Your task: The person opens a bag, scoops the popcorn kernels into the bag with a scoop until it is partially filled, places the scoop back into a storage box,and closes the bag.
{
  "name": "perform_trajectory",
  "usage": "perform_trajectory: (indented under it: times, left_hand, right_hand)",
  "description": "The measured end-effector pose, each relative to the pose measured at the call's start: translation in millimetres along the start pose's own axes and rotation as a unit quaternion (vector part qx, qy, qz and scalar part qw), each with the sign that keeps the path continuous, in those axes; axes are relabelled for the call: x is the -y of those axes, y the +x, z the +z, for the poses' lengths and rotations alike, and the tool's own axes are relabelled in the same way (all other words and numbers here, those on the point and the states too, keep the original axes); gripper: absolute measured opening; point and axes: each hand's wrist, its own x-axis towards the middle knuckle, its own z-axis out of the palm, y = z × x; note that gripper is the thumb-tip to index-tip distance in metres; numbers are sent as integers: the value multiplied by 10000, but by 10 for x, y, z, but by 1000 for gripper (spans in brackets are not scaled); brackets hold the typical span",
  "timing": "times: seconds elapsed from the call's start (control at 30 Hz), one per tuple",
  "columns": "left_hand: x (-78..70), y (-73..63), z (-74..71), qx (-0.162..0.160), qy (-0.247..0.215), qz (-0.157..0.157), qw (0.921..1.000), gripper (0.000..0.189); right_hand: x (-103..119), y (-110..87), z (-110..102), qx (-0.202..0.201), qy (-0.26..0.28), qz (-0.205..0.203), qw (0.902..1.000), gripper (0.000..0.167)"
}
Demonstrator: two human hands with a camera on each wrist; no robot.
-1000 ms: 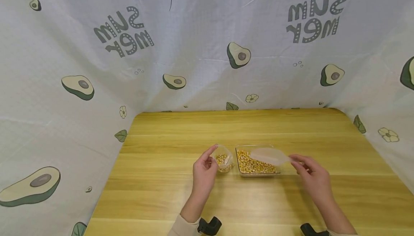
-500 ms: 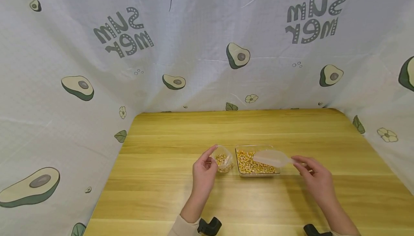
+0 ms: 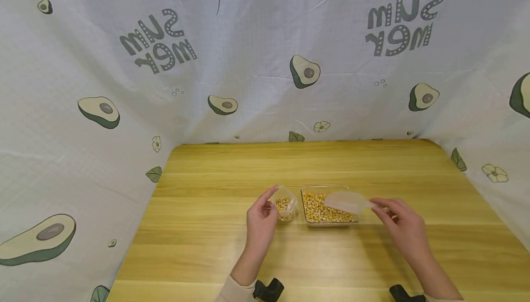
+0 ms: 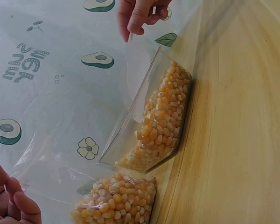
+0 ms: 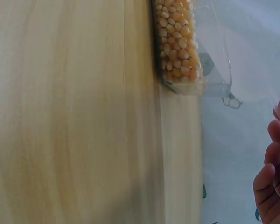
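Observation:
My left hand (image 3: 262,224) pinches the mouth of a clear plastic bag (image 4: 114,198), which stands on the table with corn kernels filling its lower part. Just right of the bag is a clear rectangular container (image 3: 330,223), holding many more kernels (image 4: 163,119). Between thumb and fingers, my right hand (image 3: 403,228) grips the handle end of a translucent white scoop (image 3: 345,202). The scoop's broad blade slants over the right part of the container, its tip pointing left. In the right wrist view the curled fingers (image 5: 265,177) show at the right edge, beyond the container's end.
The light wooden table (image 3: 207,251) extends around the bag and container. Behind it and at both sides hangs a pale curtain (image 3: 256,63) printed with avocados. A black device (image 3: 269,289) is strapped at the left wrist, with another (image 3: 406,294) at the right.
The scoop has moved slightly to the right and down over the container, along with my right hand. My left hand and the bag have stayed in place.

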Motion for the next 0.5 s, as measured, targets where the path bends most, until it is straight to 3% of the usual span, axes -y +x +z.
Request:
perform_trajectory:
  times: [0.33, 0.5]
  left_hand:
    - [17, 8, -12, 65, -4, 37, 10000, 48]
    - [23, 10, -16, 69, 11, 41, 10000, 47]
  right_hand:
    - [40, 62, 53, 455, -704, -667, 9943, 30]
    - [41, 59, 88, 608, -696, -726, 9931, 28]
